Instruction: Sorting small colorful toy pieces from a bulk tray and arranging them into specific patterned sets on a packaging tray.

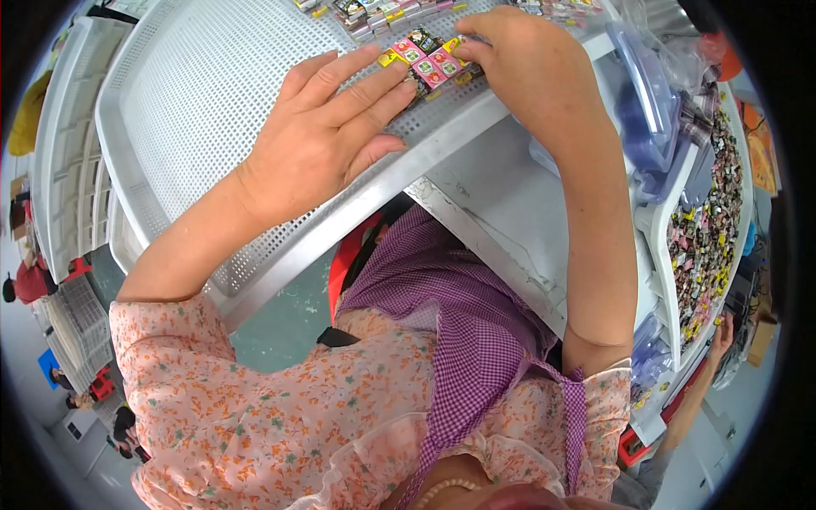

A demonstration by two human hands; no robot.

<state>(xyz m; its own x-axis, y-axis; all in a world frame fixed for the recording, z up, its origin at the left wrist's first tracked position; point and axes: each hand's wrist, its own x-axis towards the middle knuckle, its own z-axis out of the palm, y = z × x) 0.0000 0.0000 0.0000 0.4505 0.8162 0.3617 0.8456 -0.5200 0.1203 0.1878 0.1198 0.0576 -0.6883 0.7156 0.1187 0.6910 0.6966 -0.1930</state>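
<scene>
A block of small printed boxes (432, 68), pink, yellow and black, lies on the white perforated tray (204, 85) near its front edge. My left hand (306, 153) rests beside it with fingers stretched out, the fingertips touching the block's left side. At the block's right end is my right hand (540, 72), thumb and forefinger bent against the yellow end pieces. Its other fingers are mostly hidden. Farther back on the tray sit more small boxes in grouped rows (399, 15).
To the right, a white tray (659, 255) holds a heap of loose small coloured boxes, near clear bluish plastic containers (650, 102). A co-worker's arm (701, 378) reaches toward that side. Stacked white trays (72, 144) stand at the left, with other people beyond.
</scene>
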